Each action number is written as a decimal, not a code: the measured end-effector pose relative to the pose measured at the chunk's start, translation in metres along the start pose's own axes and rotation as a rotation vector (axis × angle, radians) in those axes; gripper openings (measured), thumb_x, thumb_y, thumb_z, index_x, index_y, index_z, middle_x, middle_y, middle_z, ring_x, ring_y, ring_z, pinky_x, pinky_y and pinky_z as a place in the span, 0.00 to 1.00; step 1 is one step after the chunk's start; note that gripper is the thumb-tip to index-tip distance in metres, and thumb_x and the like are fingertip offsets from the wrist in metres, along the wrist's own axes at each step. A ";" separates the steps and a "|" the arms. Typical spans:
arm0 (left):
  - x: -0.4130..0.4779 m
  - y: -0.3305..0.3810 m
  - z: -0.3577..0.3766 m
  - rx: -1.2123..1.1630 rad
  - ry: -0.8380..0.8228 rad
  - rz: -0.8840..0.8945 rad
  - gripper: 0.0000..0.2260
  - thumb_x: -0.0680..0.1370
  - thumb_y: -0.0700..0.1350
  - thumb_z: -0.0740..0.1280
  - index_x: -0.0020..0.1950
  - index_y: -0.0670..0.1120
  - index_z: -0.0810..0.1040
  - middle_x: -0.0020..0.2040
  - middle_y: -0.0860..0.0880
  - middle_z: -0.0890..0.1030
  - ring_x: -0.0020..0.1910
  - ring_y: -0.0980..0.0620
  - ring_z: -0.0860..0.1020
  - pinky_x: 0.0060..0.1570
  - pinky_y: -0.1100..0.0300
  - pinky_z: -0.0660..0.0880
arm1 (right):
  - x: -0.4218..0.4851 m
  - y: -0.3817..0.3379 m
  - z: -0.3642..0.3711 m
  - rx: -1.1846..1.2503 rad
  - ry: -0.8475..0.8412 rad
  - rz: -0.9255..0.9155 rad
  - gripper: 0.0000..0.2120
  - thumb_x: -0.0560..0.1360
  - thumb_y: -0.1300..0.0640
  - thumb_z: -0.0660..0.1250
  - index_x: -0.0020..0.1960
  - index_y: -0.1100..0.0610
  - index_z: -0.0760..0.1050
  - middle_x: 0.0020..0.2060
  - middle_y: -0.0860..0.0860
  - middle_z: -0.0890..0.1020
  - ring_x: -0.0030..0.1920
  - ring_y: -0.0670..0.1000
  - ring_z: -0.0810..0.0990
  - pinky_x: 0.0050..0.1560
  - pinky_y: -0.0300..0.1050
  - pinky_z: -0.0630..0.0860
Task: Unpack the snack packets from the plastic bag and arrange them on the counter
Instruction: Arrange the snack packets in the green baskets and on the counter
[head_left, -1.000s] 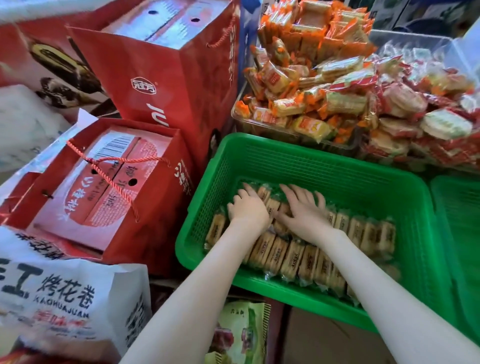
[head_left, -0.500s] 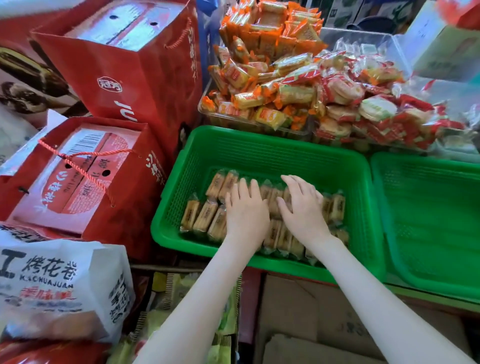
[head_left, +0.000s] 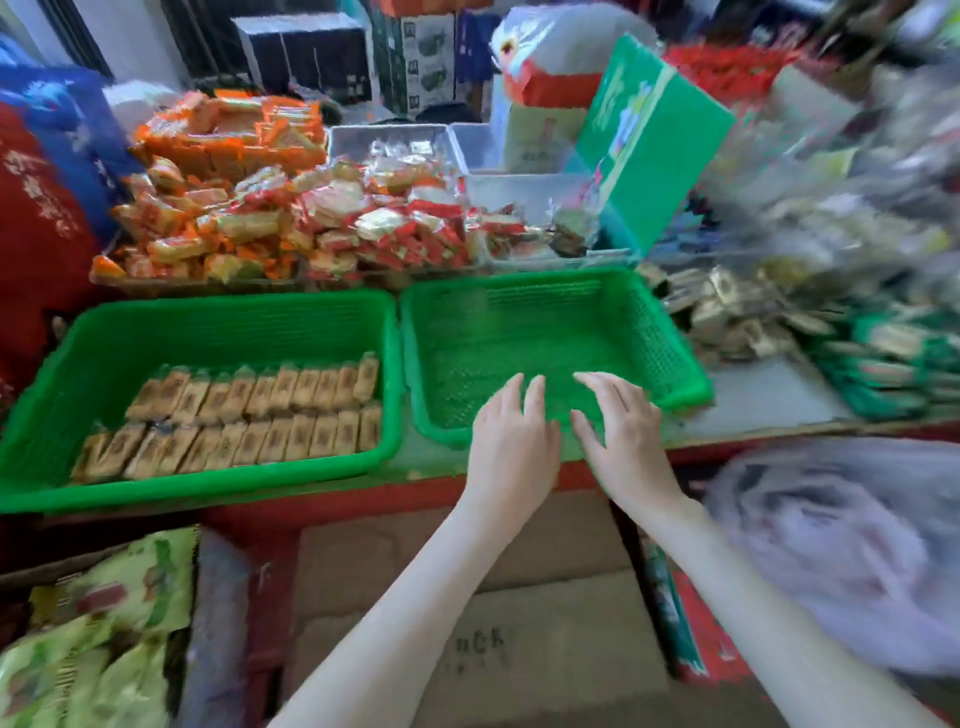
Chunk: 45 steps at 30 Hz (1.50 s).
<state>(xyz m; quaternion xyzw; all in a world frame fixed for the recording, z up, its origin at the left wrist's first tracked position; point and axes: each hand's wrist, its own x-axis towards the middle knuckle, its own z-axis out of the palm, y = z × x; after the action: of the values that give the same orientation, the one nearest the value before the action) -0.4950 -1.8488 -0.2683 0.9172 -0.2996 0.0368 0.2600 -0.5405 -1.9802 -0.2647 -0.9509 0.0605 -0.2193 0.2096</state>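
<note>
Two rows of tan snack packets (head_left: 249, 415) lie in the left green basket (head_left: 208, 317). To its right stands a second green basket (head_left: 545, 322) with nothing inside. My left hand (head_left: 511, 447) and my right hand (head_left: 623, 441) hover side by side over that basket's near edge, fingers relaxed and holding nothing. A pale translucent plastic bag (head_left: 841, 545) slumps at the lower right, below the counter edge.
Heaps of orange packets (head_left: 208, 197) and red packets (head_left: 395, 223) fill trays behind the baskets. A green box (head_left: 654, 140) leans at the back right. More packets (head_left: 810, 317) spread on the right. Cardboard (head_left: 519, 613) and green bags (head_left: 93, 623) lie below the counter.
Both hands have left the packets in the left basket and moved right to the second basket's near edge. The view has swung right and blurred.
</note>
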 end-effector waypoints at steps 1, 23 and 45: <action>0.002 0.033 0.011 -0.014 -0.013 0.011 0.22 0.72 0.47 0.62 0.62 0.36 0.77 0.57 0.35 0.80 0.51 0.37 0.81 0.48 0.48 0.79 | -0.011 0.025 -0.025 -0.002 0.007 0.016 0.21 0.75 0.51 0.58 0.62 0.61 0.75 0.57 0.56 0.79 0.57 0.53 0.71 0.56 0.46 0.64; 0.195 0.279 0.255 0.180 -0.137 -0.198 0.32 0.80 0.47 0.59 0.80 0.47 0.45 0.78 0.38 0.51 0.75 0.40 0.55 0.73 0.49 0.54 | 0.024 0.425 -0.147 0.015 -0.260 0.402 0.30 0.79 0.56 0.63 0.77 0.56 0.53 0.72 0.56 0.63 0.70 0.56 0.63 0.67 0.48 0.63; 0.275 0.292 0.364 -0.139 0.037 -0.353 0.24 0.73 0.49 0.66 0.62 0.33 0.68 0.52 0.37 0.74 0.46 0.36 0.77 0.40 0.48 0.79 | 0.111 0.506 -0.071 0.944 -0.438 0.741 0.20 0.78 0.68 0.60 0.63 0.49 0.74 0.55 0.48 0.80 0.58 0.45 0.77 0.58 0.37 0.74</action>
<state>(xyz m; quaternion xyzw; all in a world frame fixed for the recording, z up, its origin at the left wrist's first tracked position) -0.4687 -2.3767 -0.3882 0.9346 -0.1307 -0.0131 0.3305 -0.4845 -2.4874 -0.3780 -0.6950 0.2378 0.0639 0.6755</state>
